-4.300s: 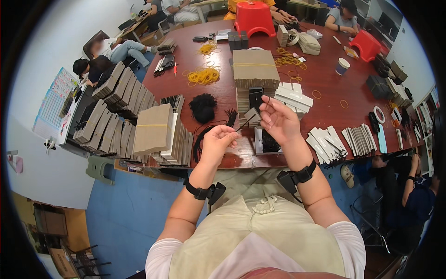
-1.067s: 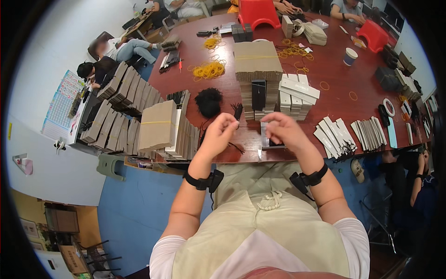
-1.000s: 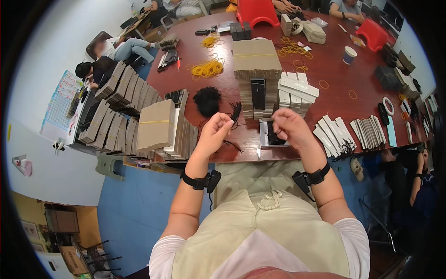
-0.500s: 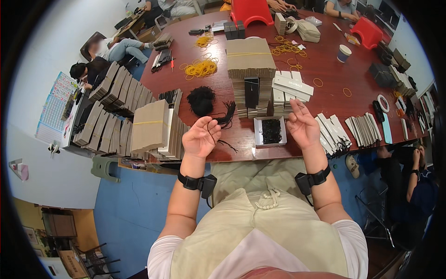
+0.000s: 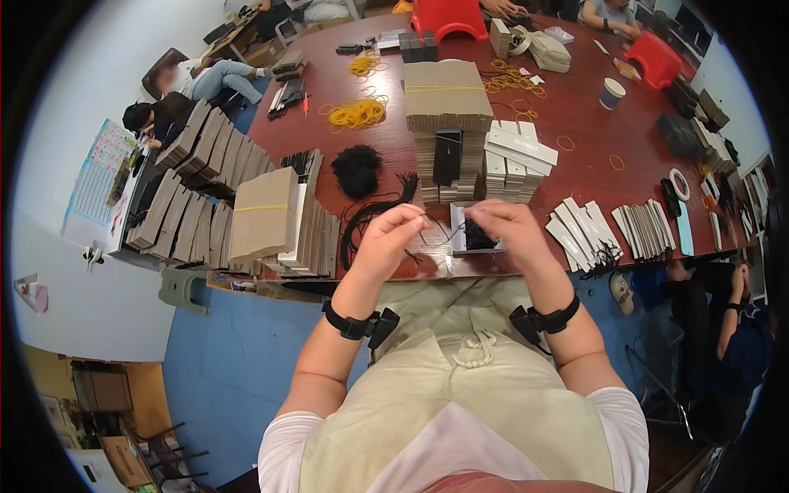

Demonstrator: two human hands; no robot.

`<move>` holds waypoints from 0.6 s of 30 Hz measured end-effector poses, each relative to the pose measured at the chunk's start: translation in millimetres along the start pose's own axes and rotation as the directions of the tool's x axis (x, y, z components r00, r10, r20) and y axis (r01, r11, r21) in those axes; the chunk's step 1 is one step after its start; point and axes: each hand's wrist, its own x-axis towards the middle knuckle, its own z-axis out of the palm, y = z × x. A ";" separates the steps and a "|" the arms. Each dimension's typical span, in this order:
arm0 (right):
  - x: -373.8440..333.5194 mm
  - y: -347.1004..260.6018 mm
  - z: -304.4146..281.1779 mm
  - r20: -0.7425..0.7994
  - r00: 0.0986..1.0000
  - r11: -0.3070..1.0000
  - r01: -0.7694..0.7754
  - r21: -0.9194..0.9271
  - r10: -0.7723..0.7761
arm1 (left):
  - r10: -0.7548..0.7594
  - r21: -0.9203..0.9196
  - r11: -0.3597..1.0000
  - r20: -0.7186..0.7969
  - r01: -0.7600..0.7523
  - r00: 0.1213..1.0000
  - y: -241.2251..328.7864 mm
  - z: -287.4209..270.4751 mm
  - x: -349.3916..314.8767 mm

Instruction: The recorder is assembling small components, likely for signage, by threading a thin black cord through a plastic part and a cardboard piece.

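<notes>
In front of me, my left hand (image 5: 393, 238) pinches a thin black cord (image 5: 431, 241) between thumb and fingertips. My right hand (image 5: 508, 230) is closed in a pinch facing it, slightly smeared by motion; whatever small thing it holds is hidden. The cord loops across the gap between the two hands. Partly under the right hand sits a small white box (image 5: 457, 220) with small black pieces (image 5: 478, 237) inside. Long black cords (image 5: 358, 226) lie beside my left hand, and a fluffy black bundle (image 5: 357, 171) rests beyond them.
Stacked brown cardboard pieces (image 5: 448, 86) and white printed strips (image 5: 519, 149) stand beyond the box. More cardboard stacks (image 5: 265, 215) are at the left. White tags with black cords (image 5: 585, 234) lie right. Yellow rubber bands (image 5: 357, 113) and a paper cup (image 5: 611, 93) are farther back.
Both hands have come closer together, the right one moving left across the box. The left hand keeps its cord and has moved a little right. More black cord now shows beside it.
</notes>
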 end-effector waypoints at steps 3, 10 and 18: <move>0.8 -2.2 18.7 0.059 0.997 0.997 -0.051 0.055 0.048 | -0.130 0.034 0.991 0.059 0.128 0.990 -2.7 9.3 -5.6; 2.2 16.5 2.1 -0.005 0.969 0.961 -0.245 0.127 0.247 | -0.042 0.077 0.996 -0.043 0.045 0.998 -10.4 21.6 -7.0; 3.3 22.1 12.1 0.121 0.935 0.903 -0.353 0.246 0.333 | -0.019 0.173 0.984 -0.100 0.036 0.995 -7.7 34.1 -8.8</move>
